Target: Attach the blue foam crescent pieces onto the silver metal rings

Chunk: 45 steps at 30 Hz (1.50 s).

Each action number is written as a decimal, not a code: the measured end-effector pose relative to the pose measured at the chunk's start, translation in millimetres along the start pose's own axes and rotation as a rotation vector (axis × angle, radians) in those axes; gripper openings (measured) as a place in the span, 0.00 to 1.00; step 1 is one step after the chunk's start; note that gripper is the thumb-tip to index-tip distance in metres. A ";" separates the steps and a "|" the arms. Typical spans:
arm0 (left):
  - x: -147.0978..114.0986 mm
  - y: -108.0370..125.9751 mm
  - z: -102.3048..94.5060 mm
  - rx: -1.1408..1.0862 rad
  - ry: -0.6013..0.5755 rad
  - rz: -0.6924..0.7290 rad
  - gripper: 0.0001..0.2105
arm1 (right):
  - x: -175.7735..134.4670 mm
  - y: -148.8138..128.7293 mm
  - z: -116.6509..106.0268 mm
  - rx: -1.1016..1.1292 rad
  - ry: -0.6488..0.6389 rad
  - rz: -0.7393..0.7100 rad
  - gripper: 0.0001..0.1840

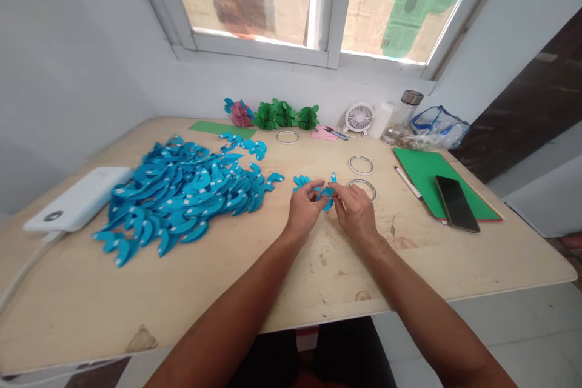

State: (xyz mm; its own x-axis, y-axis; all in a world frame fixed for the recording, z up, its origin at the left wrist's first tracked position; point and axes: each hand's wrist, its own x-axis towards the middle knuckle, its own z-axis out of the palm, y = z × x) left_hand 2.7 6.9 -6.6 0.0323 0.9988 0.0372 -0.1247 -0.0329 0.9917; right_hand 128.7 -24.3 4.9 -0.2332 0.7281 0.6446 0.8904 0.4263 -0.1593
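Near the middle of the table, my left hand [304, 209] and my right hand [357, 209] meet around a blue paper piece [325, 196]. Fingers of both hands pinch it, and a white square shows at its upper tip. Some scalloped blue paper shows just behind my left fingers; I cannot tell whether it is joined to the held piece. To the left lies a large heap of curved blue paper pieces [191, 188], many with small white squares on them. Close behind my right hand are two rolls of thin tape [361, 165], one partly covered by the hand.
Along the back stand green paper honeycomb shapes [284, 114], a pink and blue one [240, 114], another tape roll [288, 137], scissors [335, 133], a small fan [359, 117] and a bottle [402, 115]. A phone [457, 203] rests on green sheets [436, 179]; a power bank [79, 199] lies left.
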 end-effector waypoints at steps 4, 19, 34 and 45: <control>0.0 0.2 -0.4 0.024 -0.003 0.012 0.17 | 0.4 -1.0 -1.1 -0.010 -0.010 -0.007 0.15; -0.3 0.5 0.6 0.007 0.012 -0.002 0.18 | -0.9 -1.7 0.3 -0.024 0.015 0.016 0.15; -1.1 3.4 1.6 -0.120 0.029 -0.055 0.19 | 3.9 6.8 -3.5 0.479 -0.004 0.493 0.08; -3.6 3.6 4.4 -0.119 -0.043 -0.031 0.16 | 2.3 17.7 14.7 0.910 -0.135 0.702 0.06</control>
State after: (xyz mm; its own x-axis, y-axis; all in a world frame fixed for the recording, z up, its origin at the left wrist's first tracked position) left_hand 6.5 3.0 -2.6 0.0801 0.9967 0.0147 -0.2397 0.0050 0.9708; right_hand 138.2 -7.2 -7.5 0.1129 0.9858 0.1245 0.2421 0.0943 -0.9657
